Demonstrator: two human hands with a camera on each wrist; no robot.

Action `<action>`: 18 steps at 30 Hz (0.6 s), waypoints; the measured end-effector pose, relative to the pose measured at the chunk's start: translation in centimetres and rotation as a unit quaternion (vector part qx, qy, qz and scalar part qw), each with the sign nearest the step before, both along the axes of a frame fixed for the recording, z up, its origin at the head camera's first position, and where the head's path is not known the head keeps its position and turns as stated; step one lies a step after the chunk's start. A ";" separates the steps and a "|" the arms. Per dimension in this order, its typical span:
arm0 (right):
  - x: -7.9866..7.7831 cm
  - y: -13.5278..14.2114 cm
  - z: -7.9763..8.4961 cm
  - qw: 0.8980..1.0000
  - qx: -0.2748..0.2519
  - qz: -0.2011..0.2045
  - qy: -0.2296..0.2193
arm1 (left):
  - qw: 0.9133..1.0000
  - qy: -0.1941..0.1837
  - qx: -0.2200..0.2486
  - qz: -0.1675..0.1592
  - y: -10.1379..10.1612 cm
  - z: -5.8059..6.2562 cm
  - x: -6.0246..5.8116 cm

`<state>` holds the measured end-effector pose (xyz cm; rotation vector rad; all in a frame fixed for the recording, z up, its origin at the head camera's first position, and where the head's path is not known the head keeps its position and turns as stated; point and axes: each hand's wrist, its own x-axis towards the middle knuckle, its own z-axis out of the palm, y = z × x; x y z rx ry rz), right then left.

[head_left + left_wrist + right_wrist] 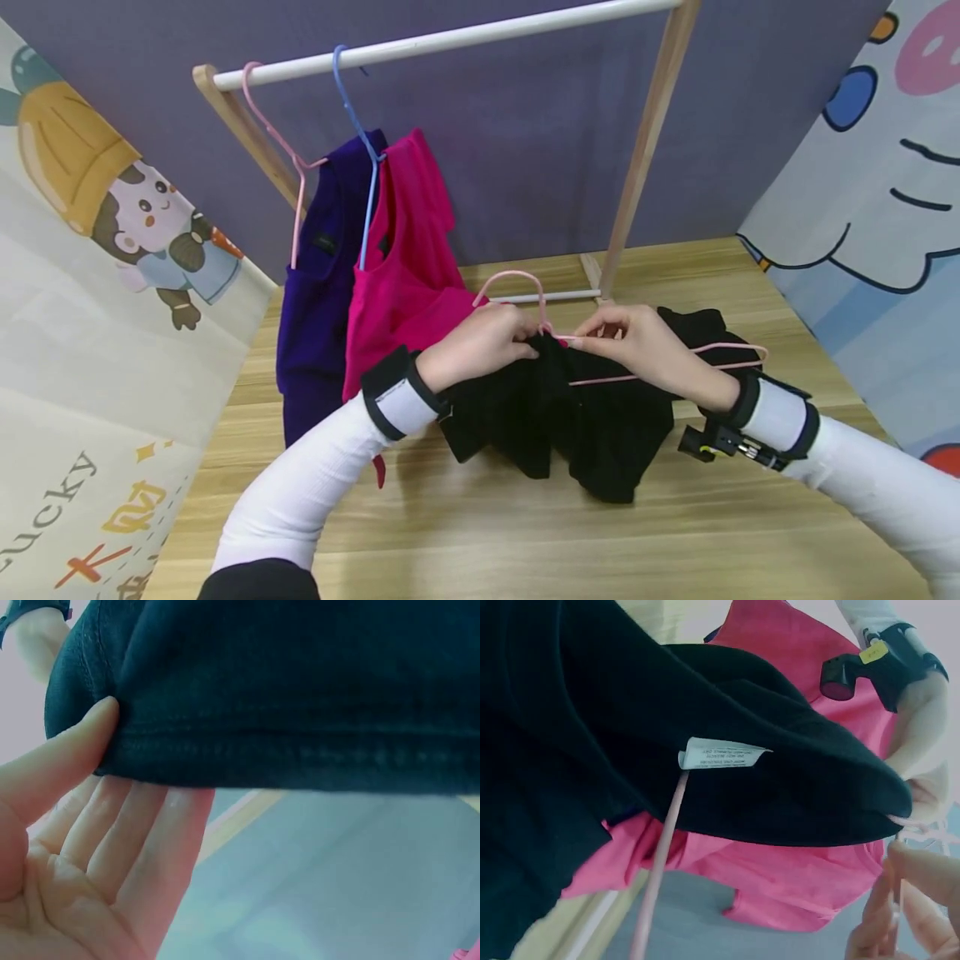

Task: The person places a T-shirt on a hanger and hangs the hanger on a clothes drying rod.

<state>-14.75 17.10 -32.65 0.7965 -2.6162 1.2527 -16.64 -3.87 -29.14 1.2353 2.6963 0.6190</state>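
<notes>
A black garment (622,450) hangs bunched over the wooden surface, with a pink hanger (542,307) partly inside it. The left hand (480,342) pinches the garment's edge beside the hanger's neck; in the left wrist view its thumb lies on the black cloth (285,690) and its fingers go behind. Between thumb and fingers, the right hand (637,340) holds the hanger's arm just right of the neck. The hanger's right end sticks out past the right wrist. A white care label (724,754) shows inside the garment in the right wrist view.
Behind the hands stands a rack with a white rail (465,35) and wooden posts (645,142). At its left hang a purple garment (307,333) on a pink hanger and a bright pink garment (412,225) on a blue hanger (372,192). Printed panels flank both sides.
</notes>
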 end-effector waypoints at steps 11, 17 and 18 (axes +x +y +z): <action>2.7 0.6 1.6 0.994 0.009 0.015 0.108 | 0.999 -0.039 0.014 0.003 -0.7 -0.3 -1.1; 4.3 0.3 -1.0 0.990 0.109 0.067 0.064 | 0.998 -0.049 0.034 0.025 -1.4 0.0 -1.4; 4.5 0.2 -1.5 0.988 0.123 0.064 0.070 | 0.998 -0.048 0.036 0.027 -1.5 0.1 -1.5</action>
